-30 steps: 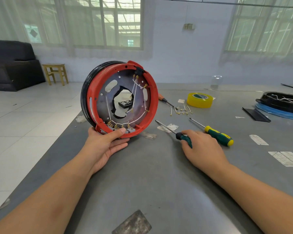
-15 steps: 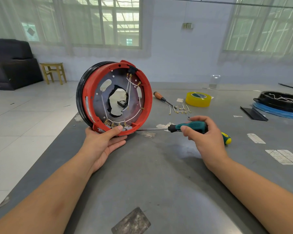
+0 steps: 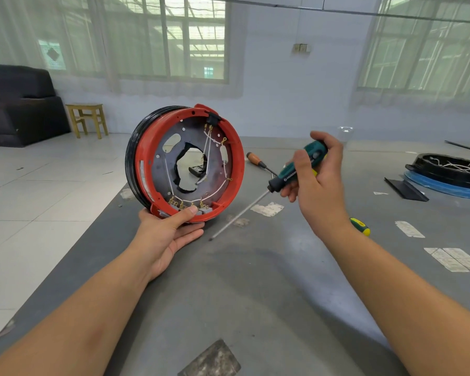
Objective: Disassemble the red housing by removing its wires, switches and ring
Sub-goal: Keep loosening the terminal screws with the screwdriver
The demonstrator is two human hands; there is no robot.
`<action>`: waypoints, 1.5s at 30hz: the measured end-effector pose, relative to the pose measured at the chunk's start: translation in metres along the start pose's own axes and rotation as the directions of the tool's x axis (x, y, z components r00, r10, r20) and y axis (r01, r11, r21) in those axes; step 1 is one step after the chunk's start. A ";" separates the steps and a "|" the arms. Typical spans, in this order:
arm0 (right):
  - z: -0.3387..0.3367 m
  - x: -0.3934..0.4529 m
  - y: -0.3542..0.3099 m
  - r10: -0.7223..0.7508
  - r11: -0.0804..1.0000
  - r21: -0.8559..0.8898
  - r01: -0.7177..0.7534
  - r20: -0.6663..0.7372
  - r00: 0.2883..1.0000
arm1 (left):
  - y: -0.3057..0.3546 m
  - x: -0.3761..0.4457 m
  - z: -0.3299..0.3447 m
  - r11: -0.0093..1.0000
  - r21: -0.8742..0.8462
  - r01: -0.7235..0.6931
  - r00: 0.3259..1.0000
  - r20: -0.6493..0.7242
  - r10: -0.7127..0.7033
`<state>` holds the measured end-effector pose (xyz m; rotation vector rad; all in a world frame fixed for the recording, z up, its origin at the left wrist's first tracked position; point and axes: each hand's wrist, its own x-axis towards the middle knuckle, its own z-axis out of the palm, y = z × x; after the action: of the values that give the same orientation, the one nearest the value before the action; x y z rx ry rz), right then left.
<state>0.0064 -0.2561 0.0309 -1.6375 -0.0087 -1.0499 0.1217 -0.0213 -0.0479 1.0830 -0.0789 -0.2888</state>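
Left hand [image 3: 168, 234] grips the upright red housing [image 3: 187, 164] near the table's [image 3: 255, 294] left edge; right hand [image 3: 318, 185] grasps a teal screwdriver [image 3: 296, 172] raised beside it.

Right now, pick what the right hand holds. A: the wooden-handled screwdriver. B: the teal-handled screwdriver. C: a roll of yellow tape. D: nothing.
B: the right hand grips the teal-handled screwdriver above the table, its shaft slanting down toward the red housing, which the left hand holds up on its edge.
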 end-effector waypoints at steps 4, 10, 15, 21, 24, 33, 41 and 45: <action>0.017 0.018 -0.012 0.035 0.998 0.057 -0.031 -0.080 0.996 | -0.001 0.002 -0.003 1.000 0.017 0.000 1.000 0.007 -0.001; 0.011 0.018 -0.003 -0.051 0.998 -0.026 0.049 -0.100 0.994 | -0.001 0.003 -0.005 0.999 0.039 0.007 0.999 0.035 -0.008; 0.007 0.016 0.006 -0.153 0.986 -0.091 0.142 -0.125 0.980 | -0.002 0.003 -0.004 0.998 0.061 0.003 0.999 0.047 -0.006; 0.014 0.011 0.011 -0.155 0.981 -0.127 0.144 -0.083 0.984 | -0.001 0.002 -0.004 0.997 0.071 0.030 0.997 0.075 -0.036; 0.017 0.008 0.014 -0.157 0.979 -0.141 0.147 -0.066 0.985 | 0.001 0.001 -0.004 0.996 0.075 0.049 0.994 0.091 -0.056; 0.021 0.005 0.014 -0.179 0.973 -0.155 0.170 -0.045 0.983 | 0.003 -0.001 -0.004 0.994 0.074 0.076 0.991 0.105 -0.084; 0.019 -0.001 0.013 -0.257 0.948 -0.184 0.260 0.043 0.966 | 0.002 -0.001 -0.005 0.998 0.052 0.047 0.997 0.062 -0.051; 0.017 -0.005 0.011 -0.303 0.941 -0.130 0.311 0.081 0.950 | 0.001 0.000 -0.004 0.998 0.046 0.038 0.998 0.053 -0.041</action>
<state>0.0196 -0.2439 0.0193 -1.8361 -0.2423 -1.2605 0.1226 -0.0174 -0.0491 1.1223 -0.1127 -0.3532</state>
